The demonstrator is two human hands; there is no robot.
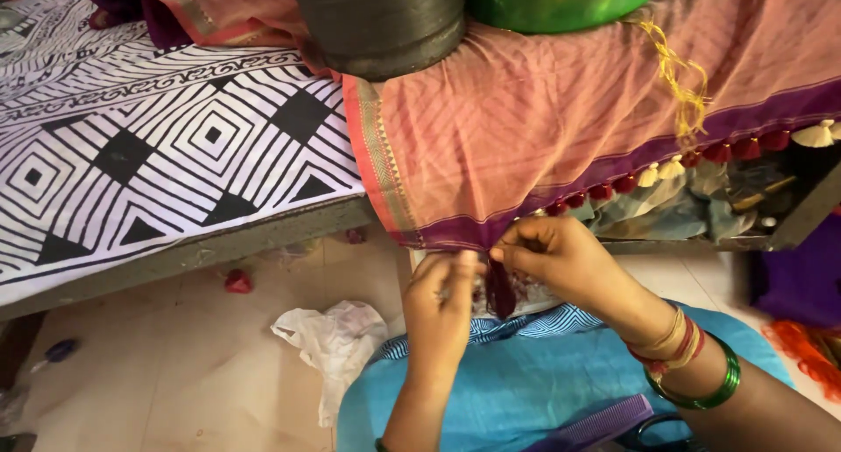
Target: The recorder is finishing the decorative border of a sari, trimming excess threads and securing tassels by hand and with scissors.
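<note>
Left hand (441,296) and right hand (561,257) meet at the sari's (526,128) purple hem, fingers of both pinched shut on a dark maroon tassel (500,293) hanging below that edge. Sari drapes over the bed (131,163) corner. Bare floor (175,356) to the left holds a white rag (333,338); purple comb (600,424) lies on the lap

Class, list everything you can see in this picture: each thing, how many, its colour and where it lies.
Draped cloth: one, pink with purple border, hanging centre.
Tassels: a row, red and cream, along the border.
Dark tassel: one, maroon, between both hands.
Bed sheet: one, black and white, left.
Crumpled cloth: one, white, floor.
Comb: one, purple, lap.
Bangles: several, green, red, gold, right wrist.
Left hand: pinching tassel.
Right hand: pinching tassel.
</note>
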